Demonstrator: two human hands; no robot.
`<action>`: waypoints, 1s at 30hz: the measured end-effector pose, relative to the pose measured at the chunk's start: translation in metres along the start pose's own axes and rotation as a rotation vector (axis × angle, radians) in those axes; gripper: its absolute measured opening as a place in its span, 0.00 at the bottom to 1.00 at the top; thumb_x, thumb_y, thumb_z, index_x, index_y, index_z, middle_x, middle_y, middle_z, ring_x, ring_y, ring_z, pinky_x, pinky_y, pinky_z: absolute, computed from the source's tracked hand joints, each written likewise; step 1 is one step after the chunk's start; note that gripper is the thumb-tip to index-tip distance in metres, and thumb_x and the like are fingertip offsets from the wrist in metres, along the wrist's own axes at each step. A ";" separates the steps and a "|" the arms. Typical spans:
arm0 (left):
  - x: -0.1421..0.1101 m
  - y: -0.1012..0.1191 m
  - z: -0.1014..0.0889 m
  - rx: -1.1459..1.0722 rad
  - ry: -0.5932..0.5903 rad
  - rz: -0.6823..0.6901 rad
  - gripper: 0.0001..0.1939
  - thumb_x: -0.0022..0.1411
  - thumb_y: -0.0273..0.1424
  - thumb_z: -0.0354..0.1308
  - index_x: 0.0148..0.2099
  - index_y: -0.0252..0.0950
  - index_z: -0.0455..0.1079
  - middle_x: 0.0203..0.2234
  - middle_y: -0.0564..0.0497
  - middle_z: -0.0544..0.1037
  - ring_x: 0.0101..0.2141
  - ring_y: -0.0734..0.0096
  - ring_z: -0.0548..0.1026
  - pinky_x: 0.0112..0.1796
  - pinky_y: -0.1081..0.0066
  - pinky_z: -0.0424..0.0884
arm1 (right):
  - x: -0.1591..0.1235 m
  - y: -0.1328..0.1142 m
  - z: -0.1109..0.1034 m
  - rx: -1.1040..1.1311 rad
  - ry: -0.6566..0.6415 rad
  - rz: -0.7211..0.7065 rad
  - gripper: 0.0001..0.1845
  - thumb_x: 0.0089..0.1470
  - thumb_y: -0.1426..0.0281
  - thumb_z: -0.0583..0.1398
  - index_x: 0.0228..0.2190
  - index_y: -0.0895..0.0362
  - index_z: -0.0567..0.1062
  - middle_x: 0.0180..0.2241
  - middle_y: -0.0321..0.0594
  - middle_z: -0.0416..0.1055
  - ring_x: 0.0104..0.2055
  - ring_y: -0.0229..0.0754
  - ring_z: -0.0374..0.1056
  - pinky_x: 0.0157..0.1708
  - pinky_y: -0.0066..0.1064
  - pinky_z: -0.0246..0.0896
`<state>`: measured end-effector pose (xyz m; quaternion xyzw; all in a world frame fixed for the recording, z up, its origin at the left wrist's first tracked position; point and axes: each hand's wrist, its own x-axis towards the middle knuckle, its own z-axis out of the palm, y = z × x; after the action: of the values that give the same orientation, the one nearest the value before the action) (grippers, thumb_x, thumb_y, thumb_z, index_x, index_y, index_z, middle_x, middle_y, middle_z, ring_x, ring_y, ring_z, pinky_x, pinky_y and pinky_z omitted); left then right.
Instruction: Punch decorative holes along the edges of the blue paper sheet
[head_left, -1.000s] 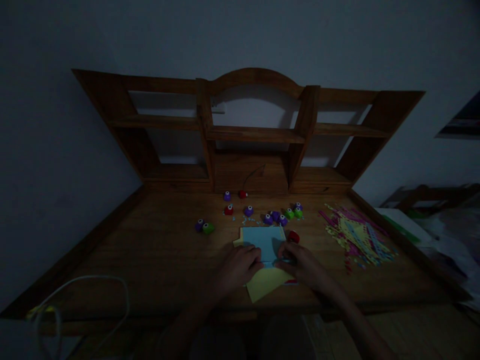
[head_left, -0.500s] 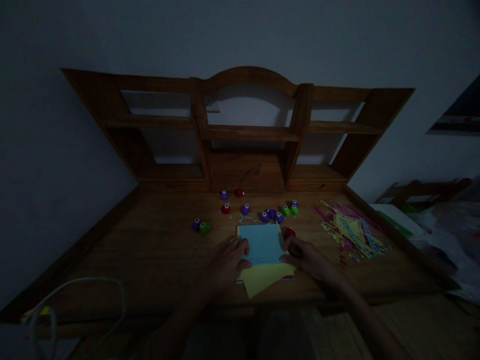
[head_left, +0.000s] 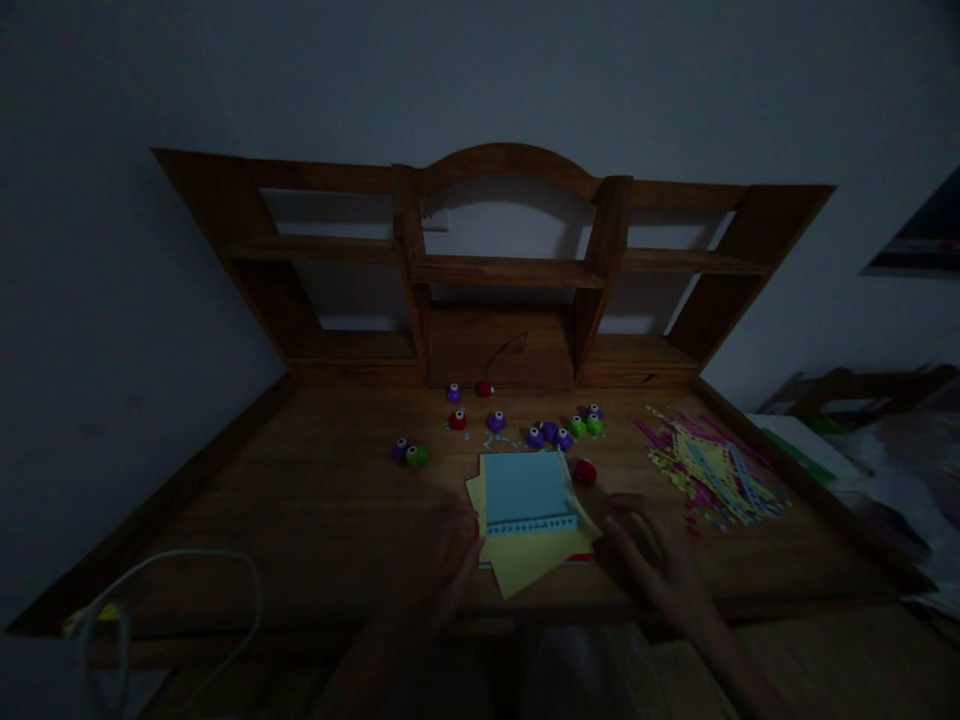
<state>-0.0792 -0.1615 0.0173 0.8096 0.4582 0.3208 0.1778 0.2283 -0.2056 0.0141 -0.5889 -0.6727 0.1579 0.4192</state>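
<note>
Dimly, the blue sheet (head_left: 529,487) lies over yellow sheets (head_left: 525,565) on the desk (head_left: 315,500), a patterned strip along its near edge. The left hand (head_left: 450,545) is at the left side, the right hand (head_left: 652,550), fingers curved, by the right corner — whether either grips paper, I can't tell. A red puncher (head_left: 585,472) sits just beyond, paper strips (head_left: 712,465) far right.

At lower centre, a light-blue paper sheet with a punched strip (head_left: 529,490) overlaps pale-yellow paper (head_left: 521,565) between the left hand (head_left: 450,545) and the right hand (head_left: 652,550).
</note>
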 end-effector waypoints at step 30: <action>0.060 -0.014 0.031 -0.131 -0.372 0.047 0.14 0.58 0.42 0.63 0.38 0.38 0.68 0.40 0.51 0.68 0.44 0.66 0.66 0.43 0.70 0.64 | 0.049 0.005 0.051 0.066 -0.329 -0.107 0.10 0.54 0.63 0.64 0.27 0.55 0.73 0.30 0.37 0.70 0.37 0.42 0.65 0.38 0.33 0.58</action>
<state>-0.0442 -0.1027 0.0075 0.8522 0.3765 0.1990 0.3041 0.1959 -0.1449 -0.0013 -0.5045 -0.7570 0.2517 0.3302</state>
